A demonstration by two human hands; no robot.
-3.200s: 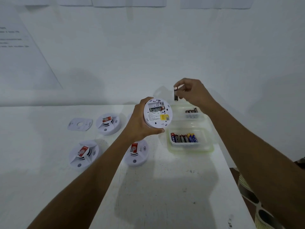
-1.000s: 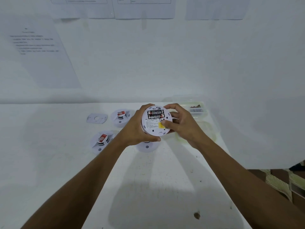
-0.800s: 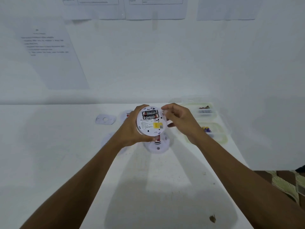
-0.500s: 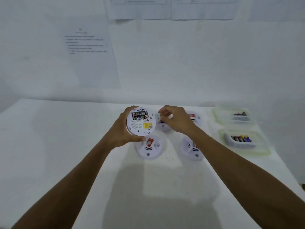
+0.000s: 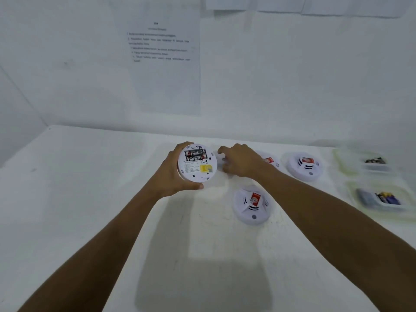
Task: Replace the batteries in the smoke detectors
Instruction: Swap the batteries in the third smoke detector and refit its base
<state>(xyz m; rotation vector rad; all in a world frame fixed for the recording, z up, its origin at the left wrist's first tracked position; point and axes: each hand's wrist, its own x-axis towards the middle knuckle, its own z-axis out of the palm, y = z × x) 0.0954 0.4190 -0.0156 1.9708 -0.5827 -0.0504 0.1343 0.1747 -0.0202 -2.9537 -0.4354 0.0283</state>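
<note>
White plastic smoke detector (image 5: pixel 197 163), underside facing the viewer, batteries (image 5: pixel 195 154) lying crosswise in its bay; gripped round the rim by left hand (image 5: pixel 173 174), held above table (image 5: pixel 90 188). Right hand (image 5: pixel 240 162) just to its right, fingers curled downward; contents could not be told.

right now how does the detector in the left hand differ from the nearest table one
The held detector is up in the left hand; the table detector lies flat. The held detector shows its back and batteries; the table detector shows its front and red tag. Both round, white.
</note>
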